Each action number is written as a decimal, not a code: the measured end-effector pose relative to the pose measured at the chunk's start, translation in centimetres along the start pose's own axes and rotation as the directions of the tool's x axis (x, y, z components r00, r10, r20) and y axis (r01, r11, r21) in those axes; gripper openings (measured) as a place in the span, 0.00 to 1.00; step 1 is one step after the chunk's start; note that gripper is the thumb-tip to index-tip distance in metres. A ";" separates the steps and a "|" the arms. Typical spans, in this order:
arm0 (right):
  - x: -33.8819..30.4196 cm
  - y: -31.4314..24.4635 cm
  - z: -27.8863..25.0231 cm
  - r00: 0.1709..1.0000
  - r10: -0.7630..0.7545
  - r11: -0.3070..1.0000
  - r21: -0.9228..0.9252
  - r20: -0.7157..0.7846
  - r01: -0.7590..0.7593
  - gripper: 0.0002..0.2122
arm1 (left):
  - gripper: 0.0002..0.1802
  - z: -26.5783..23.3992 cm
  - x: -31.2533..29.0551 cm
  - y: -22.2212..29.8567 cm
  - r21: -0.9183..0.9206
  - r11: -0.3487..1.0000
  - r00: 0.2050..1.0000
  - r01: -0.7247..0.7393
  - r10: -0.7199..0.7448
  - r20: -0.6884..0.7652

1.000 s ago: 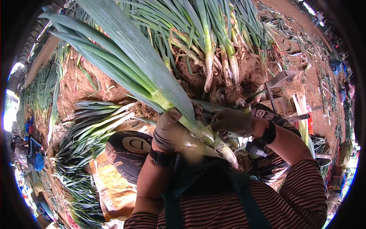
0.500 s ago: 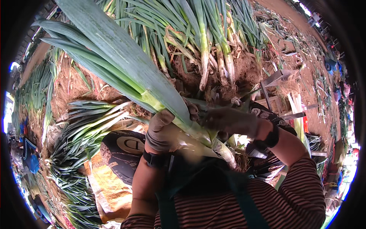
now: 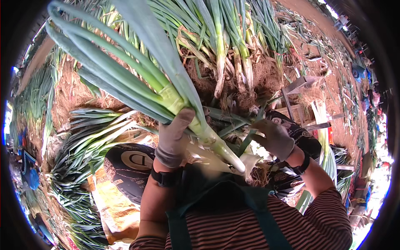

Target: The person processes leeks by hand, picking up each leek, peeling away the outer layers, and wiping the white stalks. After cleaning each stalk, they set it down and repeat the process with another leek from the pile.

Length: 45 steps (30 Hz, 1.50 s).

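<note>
Bunches (image 3: 243, 33) lie on the brown ground (image 3: 308, 16). The left hand (image 3: 172, 137) is clamped round a leek (image 3: 216, 143) at its neck, the white end slanting down toward the body; the right hand (image 3: 274, 138) is apart from it, beside a leaf (image 3: 246, 143), its grip unclear. The stem looks firm, probably slick; the tops bend easily, so the neck seems the best hold.
</note>
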State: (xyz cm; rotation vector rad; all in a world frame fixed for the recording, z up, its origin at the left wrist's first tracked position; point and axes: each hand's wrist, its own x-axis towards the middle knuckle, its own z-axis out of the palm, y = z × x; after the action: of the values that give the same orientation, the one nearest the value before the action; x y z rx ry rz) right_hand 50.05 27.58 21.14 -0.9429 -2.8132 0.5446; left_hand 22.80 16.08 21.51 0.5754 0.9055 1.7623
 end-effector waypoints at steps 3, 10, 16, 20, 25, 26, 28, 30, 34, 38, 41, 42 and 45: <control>3.0 -6.8 -0.1 0.991 -0.042 0.864 0.494 -0.128 0.100 0.12 | 0.11 0.3 0.9 -1.1 0.140 0.981 0.984 -0.131 0.146 -0.101; 3.2 -9.6 1.2 0.990 -0.050 0.927 0.362 -0.133 0.096 0.09 | 0.07 0.8 1.0 -1.2 0.193 0.969 0.976 -0.153 0.179 -0.125; 1.2 -7.9 0.9 0.851 -0.511 0.799 0.297 -0.126 0.523 0.07 | 0.06 -0.7 1.4 -1.5 0.231 0.968 0.985 -0.097 0.127 -0.120; -3.9 -3.2 -1.5 0.774 -0.218 0.863 0.488 0.595 -0.132 0.07 | 0.06 -0.8 1.1 -1.5 0.327 0.945 0.997 -0.004 0.028 -0.069; -5.4 0.5 -1.6 0.825 0.480 0.794 0.252 0.298 -0.553 0.20 | 0.14 0.1 0.7 -2.8 0.253 0.963 0.991 0.098 -0.071 -0.111; -4.9 0.5 -0.5 0.915 0.359 0.815 0.416 0.184 -0.404 0.23 | 0.14 0.2 0.4 -2.1 0.289 0.951 0.991 0.111 -0.083 -0.109; -4.4 -0.4 2.2 0.984 0.148 0.792 0.584 0.100 -0.179 0.26 | 0.14 1.2 0.3 -1.6 0.259 0.960 0.990 0.101 -0.072 -0.120; -5.1 -1.7 6.5 0.949 -0.017 0.650 0.725 0.314 -0.228 0.24 | 0.15 1.0 0.5 -1.6 0.193 0.978 0.984 0.081 -0.047 -0.173; -3.0 -2.0 6.7 0.879 -0.170 0.607 0.750 0.446 -0.263 0.17 | 0.13 0.5 1.4 -1.7 0.224 0.971 0.981 -0.081 0.117 -0.156; -0.9 -3.4 5.4 0.946 0.035 0.604 0.747 0.323 -0.277 0.13 | 0.12 0.6 1.8 0.5 0.272 0.958 0.982 -0.093 0.133 -0.133; -0.3 -3.4 6.0 0.959 0.180 0.651 0.704 0.218 -0.283 0.14 | 0.12 1.7 2.6 1.2 0.171 0.975 0.971 -0.143 0.172 -0.167; 0.0 -3.4 6.1 0.979 0.151 0.710 0.674 0.136 -0.203 0.15 | 0.10 1.5 3.1 1.0 0.149 0.961 0.956 -0.232 0.253 -0.150; 0.6 -5.2 5.5 0.960 0.260 0.894 0.401 -0.102 -0.199 0.15 | 0.09 -0.6 3.6 -0.2 0.111 0.943 0.930 -0.314 0.329 -0.163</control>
State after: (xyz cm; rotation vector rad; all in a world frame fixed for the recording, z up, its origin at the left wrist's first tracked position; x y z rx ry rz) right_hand 45.46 22.46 18.00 -1.1756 -2.3430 0.9709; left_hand 21.13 19.31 20.87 0.6562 1.0598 2.1059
